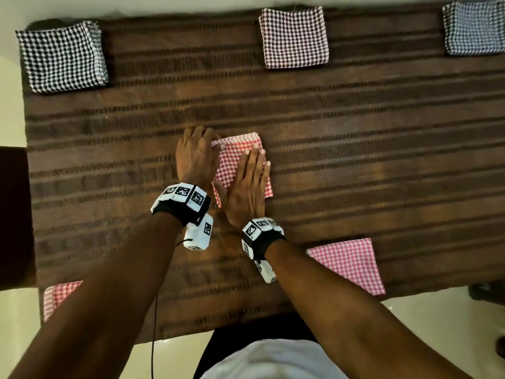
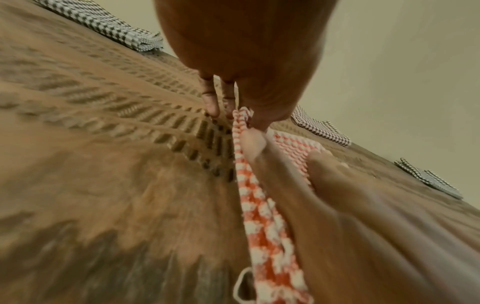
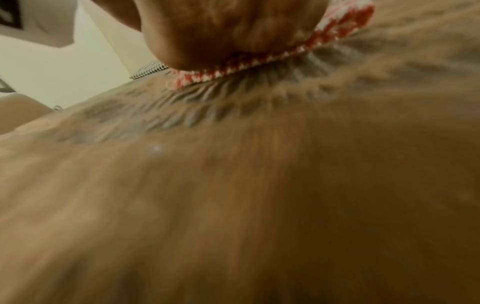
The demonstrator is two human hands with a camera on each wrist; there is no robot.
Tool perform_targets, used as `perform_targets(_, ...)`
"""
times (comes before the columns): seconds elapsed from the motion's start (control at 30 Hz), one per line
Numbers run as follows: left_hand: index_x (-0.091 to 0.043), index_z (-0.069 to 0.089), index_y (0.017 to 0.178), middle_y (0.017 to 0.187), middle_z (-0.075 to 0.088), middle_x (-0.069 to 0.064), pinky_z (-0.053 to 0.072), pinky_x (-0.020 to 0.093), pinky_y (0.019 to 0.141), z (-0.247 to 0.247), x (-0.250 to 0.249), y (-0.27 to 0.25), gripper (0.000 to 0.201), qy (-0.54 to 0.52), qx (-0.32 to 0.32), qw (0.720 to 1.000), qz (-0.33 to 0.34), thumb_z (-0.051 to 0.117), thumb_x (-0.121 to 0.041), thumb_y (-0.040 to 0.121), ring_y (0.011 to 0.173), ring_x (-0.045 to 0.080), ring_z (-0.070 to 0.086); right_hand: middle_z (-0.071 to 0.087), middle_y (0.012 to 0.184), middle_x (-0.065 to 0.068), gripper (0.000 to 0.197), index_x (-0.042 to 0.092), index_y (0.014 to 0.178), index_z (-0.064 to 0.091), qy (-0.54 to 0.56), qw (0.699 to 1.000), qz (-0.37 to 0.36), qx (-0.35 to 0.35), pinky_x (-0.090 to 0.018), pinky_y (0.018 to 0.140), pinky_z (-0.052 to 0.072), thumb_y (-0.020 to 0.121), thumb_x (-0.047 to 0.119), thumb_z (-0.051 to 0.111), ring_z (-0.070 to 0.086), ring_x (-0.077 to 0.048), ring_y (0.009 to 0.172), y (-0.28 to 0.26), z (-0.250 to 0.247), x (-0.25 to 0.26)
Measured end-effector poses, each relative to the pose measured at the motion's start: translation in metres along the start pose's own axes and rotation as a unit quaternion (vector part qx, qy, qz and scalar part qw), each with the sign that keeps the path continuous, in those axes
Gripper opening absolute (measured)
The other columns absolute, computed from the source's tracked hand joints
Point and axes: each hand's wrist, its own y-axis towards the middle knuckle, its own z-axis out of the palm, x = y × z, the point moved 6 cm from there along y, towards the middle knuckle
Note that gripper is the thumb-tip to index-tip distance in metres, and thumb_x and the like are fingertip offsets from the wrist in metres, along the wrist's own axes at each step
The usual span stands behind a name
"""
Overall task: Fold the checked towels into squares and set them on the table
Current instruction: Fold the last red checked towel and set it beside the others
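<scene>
The red checked towel (image 1: 237, 157) lies folded near the middle of the table (image 1: 355, 149), roughly square but skewed to the table's edges. Your right hand (image 1: 247, 187) presses flat on it, fingers straight. Your left hand (image 1: 195, 157) pinches its far-left corner, thumb and fingers curled round the layered edge, as the left wrist view confirms.

Five folded squares are already set down: a black one (image 1: 62, 57) at the far-left corner, a maroon one (image 1: 294, 36) at the middle of the far edge, a grey-blue one (image 1: 475, 28) at the far-right corner, a pink one (image 1: 349, 265) near the near-right corner, and a red one (image 1: 58, 296) at the near-left corner. No unfolded towel is visible, so the work appears nearly finished.

Open surface remains around the towel on all sides.
</scene>
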Motion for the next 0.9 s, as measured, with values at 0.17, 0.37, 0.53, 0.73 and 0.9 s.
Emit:
perform_targets(0.17, -0.007, 0.057, 0.114, 0.121, 0.056, 0.016, 0.042, 0.043, 0.093, 0.001, -0.009, -0.001, 0.024, 0.028, 0.042, 0.999, 0.002, 0.053, -0.019, 0.094, 0.112, 0.033, 0.048, -0.002, 0.158, -0.024, 0.090, -0.003, 0.150, 0.006, -0.010, 0.999, 0.034, 0.018, -0.053, 0.118, 0.005, 0.093, 0.065, 0.025, -0.008, -0.035, 0.146, -0.049, 0.005, -0.019)
perform_targets(0.37, -0.009, 0.054, 0.117, 0.127, 0.055, 0.016, 0.039, 0.047, 0.099, 0.002, -0.010, 0.007, 0.050, 0.020, 0.133, 0.991, 0.010, 0.057, -0.051, 0.089, 0.120, 0.035, 0.047, 0.023, 0.154, -0.022, 0.080, 0.001, 0.147, 0.020, 0.025, 0.996, 0.082, -0.015, -0.050, 0.116, 0.018, 0.094, 0.057, 0.036, 0.022, -0.036, 0.142, -0.045, -0.022, -0.033)
perform_targets(0.53, -0.022, 0.062, 0.119, 0.119, 0.066, 0.011, 0.049, 0.040, 0.092, 0.006, -0.017, 0.008, 0.055, 0.019, 0.223, 0.974, 0.017, 0.063, -0.061, 0.080, 0.108, 0.031, 0.059, 0.050, 0.131, -0.016, 0.059, 0.008, 0.134, 0.042, 0.079, 0.989, 0.124, 0.011, -0.045, 0.101, 0.035, 0.086, 0.038, 0.060, 0.045, -0.033, 0.120, -0.008, -0.050, -0.049)
perform_targets(0.73, -0.014, 0.062, 0.119, 0.121, 0.064, 0.013, 0.043, 0.039, 0.091, 0.000, -0.045, -0.003, 0.051, 0.007, 0.245, 0.968, 0.053, 0.065, -0.051, 0.084, 0.107, 0.033, 0.059, 0.064, 0.116, -0.014, 0.047, 0.010, 0.114, 0.059, 0.252, 0.956, 0.141, 0.062, -0.040, 0.092, 0.047, 0.075, 0.031, 0.074, 0.058, -0.032, 0.109, 0.023, -0.069, -0.075)
perform_targets(0.9, -0.014, 0.060, 0.114, 0.116, 0.063, 0.007, 0.044, 0.033, 0.086, -0.014, -0.091, -0.010, 0.045, -0.093, 0.258, 0.951, 0.145, 0.071, -0.042, 0.081, 0.103, 0.025, 0.059, 0.058, 0.126, -0.009, 0.070, 0.014, 0.137, 0.045, 0.266, 0.954, 0.038, 0.131, -0.033, 0.096, 0.044, 0.075, 0.023, 0.078, 0.055, -0.022, 0.113, 0.032, -0.104, -0.088)
